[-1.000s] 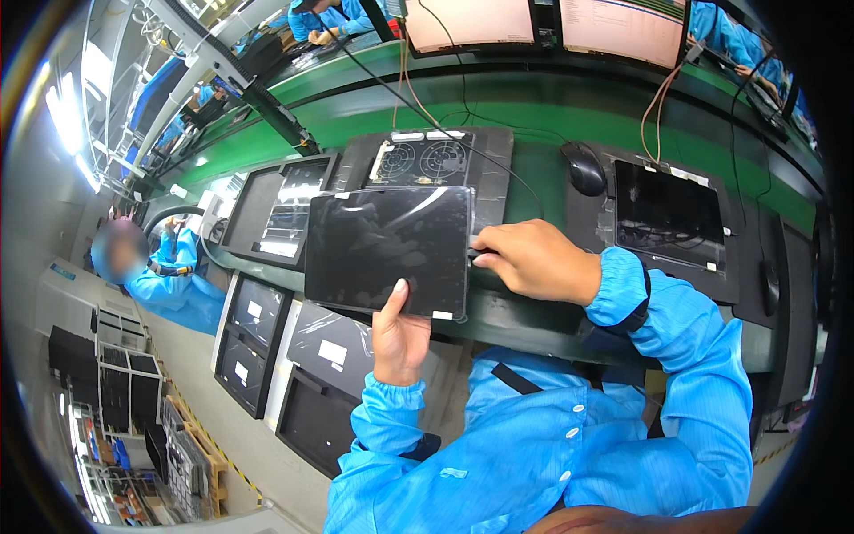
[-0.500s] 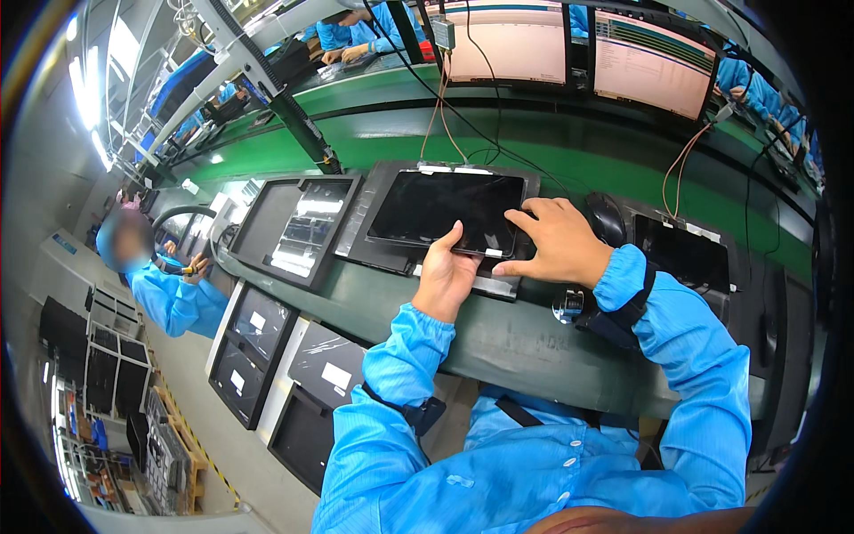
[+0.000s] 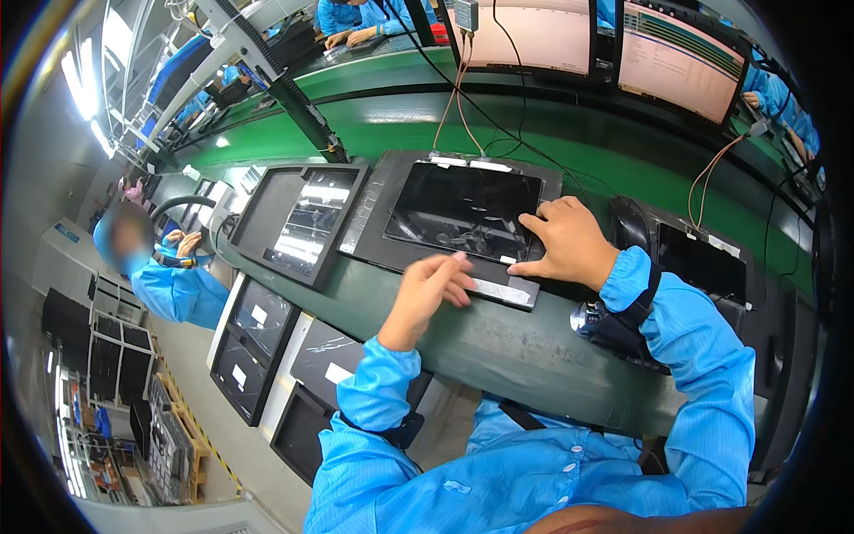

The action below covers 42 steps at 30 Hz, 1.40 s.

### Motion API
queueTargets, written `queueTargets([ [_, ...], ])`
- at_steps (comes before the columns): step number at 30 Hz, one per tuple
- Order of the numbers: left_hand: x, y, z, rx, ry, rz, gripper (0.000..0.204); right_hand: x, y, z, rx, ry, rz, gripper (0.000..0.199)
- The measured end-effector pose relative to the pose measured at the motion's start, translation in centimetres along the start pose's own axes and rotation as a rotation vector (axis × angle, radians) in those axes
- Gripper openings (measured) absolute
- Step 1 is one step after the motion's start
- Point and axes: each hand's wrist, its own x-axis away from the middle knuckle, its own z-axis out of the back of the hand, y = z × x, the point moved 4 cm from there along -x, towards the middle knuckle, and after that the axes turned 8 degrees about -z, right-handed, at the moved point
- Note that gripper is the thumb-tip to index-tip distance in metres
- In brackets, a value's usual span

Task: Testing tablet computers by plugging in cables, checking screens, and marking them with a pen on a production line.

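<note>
- Nearest, a blue smock [image 3: 534, 472] of finely striped cloth, with round pale buttons and gathered cuffs.
- The left hand [image 3: 429, 294], blurred, hangs over the near edge of the board; its fingers are loosely bent and grip nothing.
- A green bench [image 3: 498, 351] with a smooth, scuffed surface and a rounded front edge.
- A shiny metal cylinder [image 3: 584, 319] sits beside the right forearm.
- The right hand [image 3: 574, 245] is at the tablet's right end, thumb and forefinger spread apart at the near corner; whether they press it cannot be told.
- The tablet [image 3: 463, 209], a thin, glossy black rectangle, lies flat on a matte black board [image 3: 400, 255] with silvery tape along its edges.
- Left of it, a black tray [image 3: 267, 209] with a raised rim holds a reflective panel [image 3: 310, 218].
- Right, a rounded black mouse [image 3: 630, 222], then a second dark tablet [image 3: 698, 262].
- Beyond, thin cables [image 3: 458, 98] and two flat monitors [image 3: 680, 58].
</note>
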Motion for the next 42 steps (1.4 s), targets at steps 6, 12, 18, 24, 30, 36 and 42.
queueTargets([
  [6, 0.2, -1.4, -0.6, -1.17, 0.474, -0.805, 0.076, -0.1, -0.3, 0.0, -0.01, -0.034, 0.012, 0.082],
  [12, -0.8, -3.4, -0.1, -1.139, 0.381, -0.688, 0.083, 1.7, -1.6, 3.2, -0.016, -0.113, 0.002, 0.07],
  [18, -0.5, -3.0, 0.2, -0.948, 0.42, -0.625, 0.071, 14.1, 4.1, 15.2, -0.157, -0.042, -0.058, 0.057],
  [24, 6.2, 3.6, -11.3, -0.887, 0.447, -1.151, 0.027, 31.9, 17.0, 23.1, 0.287, 0.078, -0.656, 0.038],
  [30, 6.8, 5.0, -32.7, -0.696, -0.222, -1.222, 0.05, 37.2, 21.3, 21.5, 0.1, -0.059, -0.506, 0.033],
  [36, 3.2, 1.9, -41.7, -0.952, -0.304, -1.015, 0.085, 36.1, 23.6, 20.6, 0.013, -0.076, -0.398, 0.014],
  [42, 2.9, 2.6, -42.9, -0.872, -0.163, -1.194, 0.086, 36.3, 24.9, 22.9, -0.326, -0.047, -0.604, 0.012],
])
